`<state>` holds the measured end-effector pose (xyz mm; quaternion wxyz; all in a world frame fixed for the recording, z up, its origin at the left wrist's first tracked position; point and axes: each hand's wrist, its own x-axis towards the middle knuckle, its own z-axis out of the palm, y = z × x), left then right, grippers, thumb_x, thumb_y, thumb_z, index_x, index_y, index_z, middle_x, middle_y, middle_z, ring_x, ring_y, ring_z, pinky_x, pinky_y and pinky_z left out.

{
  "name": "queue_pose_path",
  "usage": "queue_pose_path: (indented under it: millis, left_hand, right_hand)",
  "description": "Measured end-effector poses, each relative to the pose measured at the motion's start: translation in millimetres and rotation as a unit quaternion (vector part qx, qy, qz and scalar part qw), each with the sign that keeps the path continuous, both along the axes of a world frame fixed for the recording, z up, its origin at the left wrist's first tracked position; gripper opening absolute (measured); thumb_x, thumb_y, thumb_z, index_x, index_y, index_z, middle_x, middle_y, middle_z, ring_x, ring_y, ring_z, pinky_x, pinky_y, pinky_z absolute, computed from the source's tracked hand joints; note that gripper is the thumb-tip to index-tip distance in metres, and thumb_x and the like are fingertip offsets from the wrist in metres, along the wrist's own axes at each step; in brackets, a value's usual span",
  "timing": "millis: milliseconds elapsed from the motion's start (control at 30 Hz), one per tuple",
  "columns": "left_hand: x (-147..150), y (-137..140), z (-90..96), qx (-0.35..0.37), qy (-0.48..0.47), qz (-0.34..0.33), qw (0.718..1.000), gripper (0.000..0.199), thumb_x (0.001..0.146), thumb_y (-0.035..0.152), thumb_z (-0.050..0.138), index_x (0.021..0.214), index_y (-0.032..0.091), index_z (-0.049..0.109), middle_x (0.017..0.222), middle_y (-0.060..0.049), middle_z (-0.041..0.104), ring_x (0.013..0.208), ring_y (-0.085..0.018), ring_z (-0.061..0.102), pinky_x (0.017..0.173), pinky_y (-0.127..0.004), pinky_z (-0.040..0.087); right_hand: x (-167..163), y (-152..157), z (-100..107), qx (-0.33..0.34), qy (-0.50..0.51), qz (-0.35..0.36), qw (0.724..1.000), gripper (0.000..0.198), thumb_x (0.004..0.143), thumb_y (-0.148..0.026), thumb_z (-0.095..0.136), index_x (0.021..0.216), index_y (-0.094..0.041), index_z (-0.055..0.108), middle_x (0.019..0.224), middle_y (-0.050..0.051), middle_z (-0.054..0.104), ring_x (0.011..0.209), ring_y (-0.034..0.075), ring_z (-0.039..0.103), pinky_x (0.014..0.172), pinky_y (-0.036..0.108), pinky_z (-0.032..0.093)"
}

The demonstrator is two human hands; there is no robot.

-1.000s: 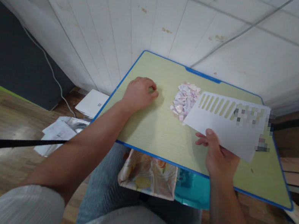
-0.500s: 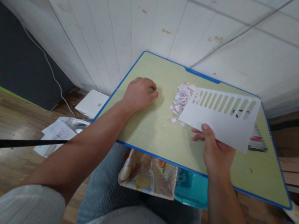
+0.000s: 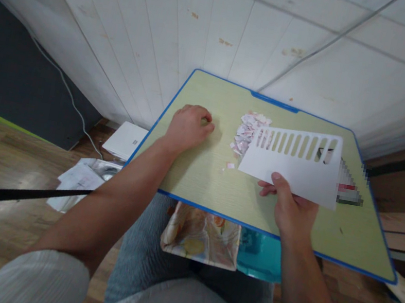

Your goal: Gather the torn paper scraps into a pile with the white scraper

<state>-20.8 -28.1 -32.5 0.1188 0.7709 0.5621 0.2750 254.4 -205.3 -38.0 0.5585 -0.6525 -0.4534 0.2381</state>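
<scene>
My right hand [image 3: 293,204] grips a white slotted sheet [image 3: 287,171] by its near edge, thumb on top and fingers beneath. Rounded slots run in a row along its far side. The sheet is held over the table and partly covers a pile of small paper scraps [image 3: 251,126], some of which show through the slots. My left hand [image 3: 190,126] rests on the table left of the pile. Its fingers are curled towards the thumb, and only tabletop shows in the gap between them. A few loose scraps [image 3: 230,166] lie nearer to me.
The pale green table [image 3: 197,182] has a blue rim and stands against a white panelled wall. A partly blurred triangular item [image 3: 350,190] lies on its right side. Below the front edge are a flower-patterned container [image 3: 200,250] and a teal bin [image 3: 261,258]. A white box [image 3: 125,140] is at left.
The white slotted sheet has tilted, its slotted far edge moving down and slightly towards me, uncovering more of the triangular item. My left hand has stayed in place.
</scene>
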Motion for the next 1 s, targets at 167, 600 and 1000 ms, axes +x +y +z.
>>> queue_pose_path:
  millis: [167, 600, 1000]
  left_hand:
    - [0, 1, -1.2, 0.007, -0.003, -0.002, 1.000, 0.022, 0.101, 0.030, 0.070, 0.111, 0.025, 0.089, 0.134, -0.012, 0.089, 0.134, -0.037, 0.076, 0.127, -0.056, 0.055]
    - [0, 3, -2.4, 0.001, -0.009, -0.001, 1.000, 0.023, 0.101, 0.030, 0.071, 0.113, 0.026, 0.090, 0.134, -0.012, 0.089, 0.135, -0.038, 0.076, 0.126, -0.058, 0.056]
    - [1, 4, -2.0, -0.005, -0.006, 0.004, 1.000, 0.022, 0.100, 0.031, 0.071, 0.111, 0.026, 0.089, 0.133, -0.011, 0.089, 0.135, -0.037, 0.076, 0.127, -0.056, 0.055]
  right_hand:
    - [3, -11, 9, 0.001, -0.030, 0.014, 0.999, 0.035, 0.097, -0.043, 0.087, 0.069, -0.024, 0.079, 0.072, 0.006, 0.083, 0.063, 0.026, 0.079, 0.081, 0.046, 0.071]
    - [2, -25, 25, 0.005, -0.012, 0.090, 0.996, 0.039, 0.097, -0.041, 0.085, 0.063, -0.025, 0.077, 0.063, 0.005, 0.077, 0.058, 0.025, 0.073, 0.069, 0.043, 0.067]
    - [1, -34, 25, -0.021, -0.016, 0.114, 0.993, 0.037, 0.095, -0.043, 0.089, 0.064, -0.026, 0.078, 0.066, 0.006, 0.079, 0.064, 0.027, 0.079, 0.068, 0.042, 0.070]
